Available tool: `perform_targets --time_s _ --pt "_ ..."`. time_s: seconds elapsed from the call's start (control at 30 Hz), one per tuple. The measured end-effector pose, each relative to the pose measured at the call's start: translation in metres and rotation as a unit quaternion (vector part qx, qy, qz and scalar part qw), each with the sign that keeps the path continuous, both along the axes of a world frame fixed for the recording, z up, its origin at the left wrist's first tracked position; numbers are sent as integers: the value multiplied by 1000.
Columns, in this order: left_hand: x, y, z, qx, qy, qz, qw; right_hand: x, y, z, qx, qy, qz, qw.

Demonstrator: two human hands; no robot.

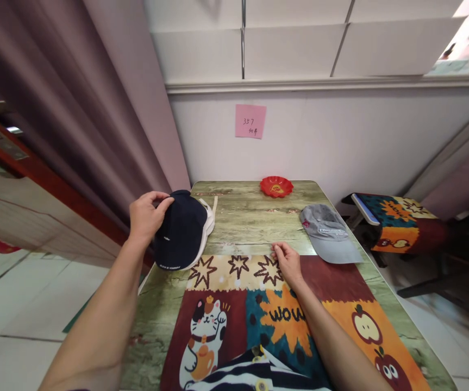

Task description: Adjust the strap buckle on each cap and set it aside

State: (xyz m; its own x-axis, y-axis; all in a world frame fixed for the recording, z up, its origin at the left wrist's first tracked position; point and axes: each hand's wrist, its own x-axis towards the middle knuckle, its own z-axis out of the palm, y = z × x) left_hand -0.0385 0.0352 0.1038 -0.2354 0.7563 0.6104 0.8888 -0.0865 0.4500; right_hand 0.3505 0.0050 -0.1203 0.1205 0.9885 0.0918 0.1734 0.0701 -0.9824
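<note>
My left hand (148,214) pinches the edge of a dark navy baseball cap (183,231) between thumb and fingers, at the left side of the table. Small white lettering runs along the cap's brim. Beneath and beside the navy cap shows a white cap (210,222) with a loose strap sticking out. My right hand (289,263) rests with its fingers curled in at the far edge of a colourful printed mat (218,277); I see nothing in it. To its right lies a grey baseball cap (327,233), apart from the hand, with its brim toward me.
A red scalloped dish (276,186) stands at the back of the wood-patterned table (238,217). A pink note (250,121) is stuck on the wall behind. A purple curtain (136,98) hangs at left. At right is a stool (401,220) with a similar printed cloth.
</note>
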Motion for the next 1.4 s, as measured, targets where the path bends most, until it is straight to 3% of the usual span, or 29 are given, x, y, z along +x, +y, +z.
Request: perform_targets --time_s 0.13,0.23,0.3,0.43,0.5,0.57,0.67,0.73,0.8,0.87,0.93,1.07,1.17,1.27,1.4 --pt "38 -22 37 31 -2 -77 997 -15 -5 21 -6 42 49 998" --pt "73 -35 56 34 -20 -125 991 -38 -10 54 -12 145 160 976" --pt "95 -40 63 20 -46 -150 987 -51 -12 81 -11 229 199 953" --pt "127 -34 56 -26 -165 -211 963 -59 -16 122 -60 373 269 886" --pt "135 -28 42 -41 -244 -229 942 -54 -20 132 -107 426 293 849" --pt "139 -25 19 -37 -349 -227 908 -45 -24 137 -135 476 275 824" --pt "144 -31 -26 -60 -529 -171 829 -32 -25 138 -173 541 210 796" --pt "149 -43 -56 -171 -626 -140 748 -26 -23 137 -207 573 175 773" --pt "157 -56 -78 -292 -702 -210 614 -23 -22 134 -222 599 149 755" --pt "164 -65 -90 -326 -748 -272 510 -25 -23 131 -215 609 137 751" --pt "170 -68 -93 -301 -774 -304 467 -29 -28 128 -188 601 143 763" --pt "177 -64 -88 -271 -778 -328 462 -31 -36 128 -99 559 159 808" --pt "181 -64 -85 -272 -751 -358 485 -24 -37 132 -71 525 145 835" --pt "184 -67 -83 -244 -733 -380 509 -17 -35 133 -82 513 136 844" --pt "186 -71 -75 -259 -731 -387 499 -16 -35 130 -105 513 149 839"
